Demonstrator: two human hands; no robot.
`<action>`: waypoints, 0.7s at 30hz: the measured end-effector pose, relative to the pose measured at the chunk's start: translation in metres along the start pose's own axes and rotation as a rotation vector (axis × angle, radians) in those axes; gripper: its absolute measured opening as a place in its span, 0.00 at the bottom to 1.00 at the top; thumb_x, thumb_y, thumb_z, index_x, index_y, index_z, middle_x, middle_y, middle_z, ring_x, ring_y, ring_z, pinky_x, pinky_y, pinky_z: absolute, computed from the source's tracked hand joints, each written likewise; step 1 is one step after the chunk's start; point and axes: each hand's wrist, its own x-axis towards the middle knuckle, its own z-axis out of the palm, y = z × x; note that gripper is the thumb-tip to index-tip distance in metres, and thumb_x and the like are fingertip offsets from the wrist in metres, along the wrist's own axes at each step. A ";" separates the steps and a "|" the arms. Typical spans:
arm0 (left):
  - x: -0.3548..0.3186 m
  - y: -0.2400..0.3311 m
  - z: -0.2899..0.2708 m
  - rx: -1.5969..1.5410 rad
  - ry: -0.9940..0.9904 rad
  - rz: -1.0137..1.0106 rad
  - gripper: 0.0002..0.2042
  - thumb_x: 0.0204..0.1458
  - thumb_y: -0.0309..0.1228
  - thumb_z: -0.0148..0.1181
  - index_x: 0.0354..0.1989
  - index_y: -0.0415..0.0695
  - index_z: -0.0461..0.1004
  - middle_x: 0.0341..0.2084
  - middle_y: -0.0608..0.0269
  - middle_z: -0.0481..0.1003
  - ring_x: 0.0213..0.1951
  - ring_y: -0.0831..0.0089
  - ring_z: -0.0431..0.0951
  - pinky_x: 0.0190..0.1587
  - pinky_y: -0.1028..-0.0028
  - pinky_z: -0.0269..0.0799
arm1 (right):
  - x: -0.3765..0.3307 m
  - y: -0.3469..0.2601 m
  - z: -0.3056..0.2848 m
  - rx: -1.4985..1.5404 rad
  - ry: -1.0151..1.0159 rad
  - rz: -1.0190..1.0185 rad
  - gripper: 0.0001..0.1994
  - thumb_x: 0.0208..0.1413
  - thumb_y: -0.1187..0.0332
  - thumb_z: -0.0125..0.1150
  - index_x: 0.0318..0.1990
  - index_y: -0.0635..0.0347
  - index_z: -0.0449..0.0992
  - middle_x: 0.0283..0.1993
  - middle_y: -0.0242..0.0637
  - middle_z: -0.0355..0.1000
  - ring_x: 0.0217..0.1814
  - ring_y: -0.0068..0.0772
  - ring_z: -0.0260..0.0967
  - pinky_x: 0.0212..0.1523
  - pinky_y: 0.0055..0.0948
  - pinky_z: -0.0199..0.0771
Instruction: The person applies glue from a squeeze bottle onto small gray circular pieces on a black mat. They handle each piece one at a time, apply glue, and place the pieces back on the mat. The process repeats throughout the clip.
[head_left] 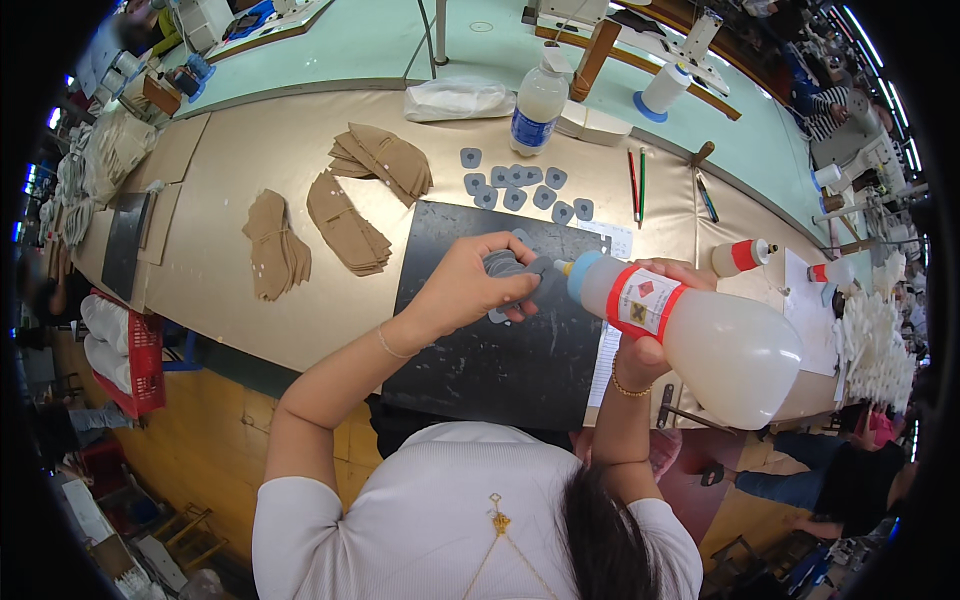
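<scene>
My left hand (468, 282) is closed around a stack of small grey pieces (506, 265) above a scuffed black board (485, 375). In my right hand (643, 358) is a large whitish squeeze bottle (738, 345) with a red band and a light blue cap. It lies tilted, its yellowish nozzle tip at the edge of the held pieces; whether it touches them I cannot tell. Beyond the board lie several loose grey pieces (516, 176), each with a darker centre spot. More grey shows on the board, partly hidden by my left hand.
Brown stacked cut pieces (345, 225) lie left of the board. Behind it stand a clear bottle (539, 105) with a blue label and a white bundle (458, 99). Pencils (637, 185), a pen (707, 198) and a smaller red-banded bottle (742, 257) are on the right. A red crate (147, 360) stands lower left.
</scene>
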 end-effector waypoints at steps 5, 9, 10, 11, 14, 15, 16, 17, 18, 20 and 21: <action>-0.005 0.005 0.006 0.069 -0.021 0.001 0.08 0.49 0.22 0.58 0.36 0.35 0.68 0.27 0.58 0.74 0.26 0.74 0.78 0.26 0.79 0.75 | 0.001 -0.003 0.001 -0.024 -0.028 0.014 0.41 0.34 0.34 0.65 0.43 0.66 0.67 0.37 0.41 0.67 0.39 0.36 0.70 0.40 0.31 0.73; -0.007 0.003 0.006 0.038 -0.040 0.002 0.07 0.50 0.23 0.59 0.35 0.35 0.68 0.25 0.59 0.74 0.26 0.74 0.78 0.26 0.79 0.75 | 0.003 -0.002 0.001 -0.104 -0.016 -0.035 0.41 0.35 0.33 0.64 0.42 0.67 0.68 0.36 0.42 0.67 0.37 0.36 0.70 0.39 0.30 0.72; -0.007 0.003 0.007 0.003 -0.028 0.001 0.07 0.50 0.23 0.59 0.35 0.36 0.69 0.25 0.59 0.74 0.26 0.74 0.78 0.26 0.79 0.75 | 0.003 -0.003 0.000 -0.095 0.013 -0.031 0.41 0.35 0.33 0.64 0.41 0.67 0.68 0.36 0.42 0.67 0.37 0.36 0.70 0.39 0.30 0.72; -0.008 0.003 0.007 -0.032 -0.016 -0.001 0.07 0.50 0.24 0.59 0.34 0.36 0.69 0.24 0.59 0.74 0.26 0.75 0.78 0.25 0.79 0.75 | 0.002 -0.004 -0.001 -0.086 0.041 -0.028 0.42 0.35 0.32 0.63 0.41 0.68 0.68 0.36 0.42 0.67 0.36 0.36 0.70 0.39 0.30 0.72; -0.004 0.001 0.002 -0.138 0.022 -0.085 0.06 0.49 0.23 0.60 0.32 0.36 0.70 0.25 0.57 0.74 0.25 0.74 0.77 0.25 0.80 0.73 | -0.001 -0.010 -0.010 -0.053 0.032 0.040 0.44 0.35 0.30 0.61 0.42 0.69 0.65 0.39 0.41 0.63 0.38 0.35 0.69 0.40 0.33 0.75; -0.003 0.000 0.001 -0.118 0.016 -0.069 0.06 0.49 0.24 0.61 0.32 0.36 0.70 0.24 0.58 0.74 0.24 0.75 0.76 0.23 0.81 0.72 | -0.003 -0.011 -0.009 -0.015 0.038 0.055 0.44 0.34 0.31 0.61 0.42 0.69 0.65 0.39 0.41 0.63 0.38 0.35 0.69 0.40 0.33 0.75; -0.002 -0.002 -0.001 -0.098 0.010 -0.053 0.06 0.49 0.24 0.61 0.31 0.36 0.70 0.23 0.59 0.74 0.23 0.76 0.75 0.22 0.81 0.70 | -0.005 -0.014 -0.007 0.022 0.044 0.070 0.44 0.34 0.31 0.62 0.43 0.69 0.65 0.39 0.41 0.64 0.38 0.35 0.69 0.40 0.33 0.75; 0.000 -0.004 -0.002 -0.079 0.005 -0.037 0.06 0.49 0.25 0.61 0.31 0.36 0.71 0.21 0.59 0.74 0.22 0.76 0.75 0.21 0.81 0.69 | -0.009 -0.020 -0.003 0.067 0.070 0.129 0.43 0.33 0.33 0.65 0.42 0.68 0.66 0.38 0.40 0.64 0.38 0.36 0.70 0.40 0.33 0.75; 0.001 -0.006 -0.003 -0.054 0.016 -0.034 0.06 0.49 0.25 0.61 0.30 0.37 0.71 0.20 0.61 0.73 0.21 0.77 0.74 0.20 0.82 0.68 | -0.010 -0.021 -0.002 0.052 0.038 0.123 0.42 0.33 0.33 0.65 0.42 0.68 0.66 0.38 0.40 0.64 0.38 0.36 0.70 0.40 0.33 0.75; 0.003 -0.009 -0.005 -0.006 0.040 -0.028 0.06 0.48 0.26 0.62 0.29 0.38 0.71 0.18 0.63 0.73 0.20 0.79 0.73 0.18 0.82 0.66 | -0.012 -0.021 -0.001 0.023 -0.027 0.111 0.42 0.34 0.34 0.66 0.42 0.68 0.65 0.36 0.40 0.65 0.38 0.37 0.70 0.40 0.33 0.75; 0.002 -0.008 -0.004 0.005 0.046 -0.014 0.06 0.48 0.26 0.63 0.28 0.39 0.71 0.18 0.63 0.72 0.20 0.80 0.73 0.18 0.82 0.65 | -0.009 -0.013 -0.005 -0.015 -0.100 0.005 0.42 0.33 0.34 0.66 0.42 0.68 0.65 0.35 0.41 0.66 0.38 0.37 0.70 0.40 0.34 0.76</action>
